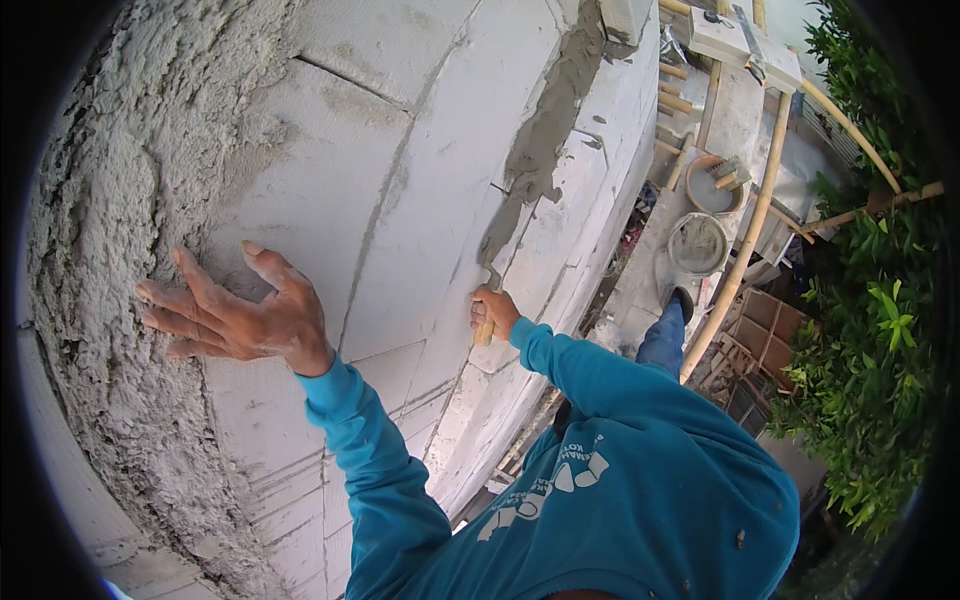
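Observation:
My left hand [240, 312] is spread wide, its dusty fingers over the edge between rough grey concrete [130, 220] and the pale block wall [300, 180]. It appears to rest against that surface. My right hand [497, 312] is closed around the wooden handle of a trowel [485, 330]. Little of the trowel's blade can be made out where it meets the grey mortar. Wet mortar [545, 150] runs in an uneven strip along the blocks, thicker toward the top and narrowing down to the trowel.
Below on the right, a bucket of grey mix [698, 245] stands beside a round tub [714, 186] with a tool in it. A bamboo pole [765, 200] crosses there. White blocks [745, 45] carry tools at the upper right. Leafy branches [880, 340] fill the right side.

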`<state>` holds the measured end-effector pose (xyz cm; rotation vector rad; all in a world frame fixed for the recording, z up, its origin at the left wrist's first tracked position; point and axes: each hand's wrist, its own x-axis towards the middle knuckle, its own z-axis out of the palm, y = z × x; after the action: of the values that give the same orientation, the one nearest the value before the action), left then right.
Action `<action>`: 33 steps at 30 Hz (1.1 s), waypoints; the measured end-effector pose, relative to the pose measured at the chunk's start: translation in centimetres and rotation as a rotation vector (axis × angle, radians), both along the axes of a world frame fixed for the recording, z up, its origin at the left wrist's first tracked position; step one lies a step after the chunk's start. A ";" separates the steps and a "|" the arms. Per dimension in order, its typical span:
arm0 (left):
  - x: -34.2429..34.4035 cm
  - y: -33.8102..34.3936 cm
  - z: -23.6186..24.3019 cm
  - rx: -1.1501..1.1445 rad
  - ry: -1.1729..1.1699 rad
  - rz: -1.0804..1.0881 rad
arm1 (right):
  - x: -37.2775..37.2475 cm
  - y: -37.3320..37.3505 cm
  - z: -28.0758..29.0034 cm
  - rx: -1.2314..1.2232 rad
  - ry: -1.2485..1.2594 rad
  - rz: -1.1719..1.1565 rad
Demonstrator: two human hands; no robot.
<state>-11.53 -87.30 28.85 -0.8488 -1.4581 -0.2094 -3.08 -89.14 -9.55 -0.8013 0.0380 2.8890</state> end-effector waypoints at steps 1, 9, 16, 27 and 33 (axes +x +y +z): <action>0.0 0.0 -0.2 0.006 -0.004 -0.006 | -0.2 -0.7 0.2 0.006 -0.053 0.022; -0.2 -1.4 0.1 -0.013 0.001 0.052 | 6.7 -0.4 0.6 0.040 0.034 0.108; -0.1 -0.6 -0.2 -0.004 -0.007 0.030 | 3.9 8.5 -4.7 -0.051 0.287 0.032; -0.4 -0.7 -0.2 -0.024 0.000 0.030 | 3.7 2.9 3.3 0.026 0.309 0.120; -0.1 -0.7 -0.1 -0.008 -0.012 0.029 | 5.2 -0.9 3.6 0.088 0.254 0.214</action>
<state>-11.66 -88.03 28.76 -0.8334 -1.4826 -0.1871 2.13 -90.07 -5.94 -0.4441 -0.1557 3.1505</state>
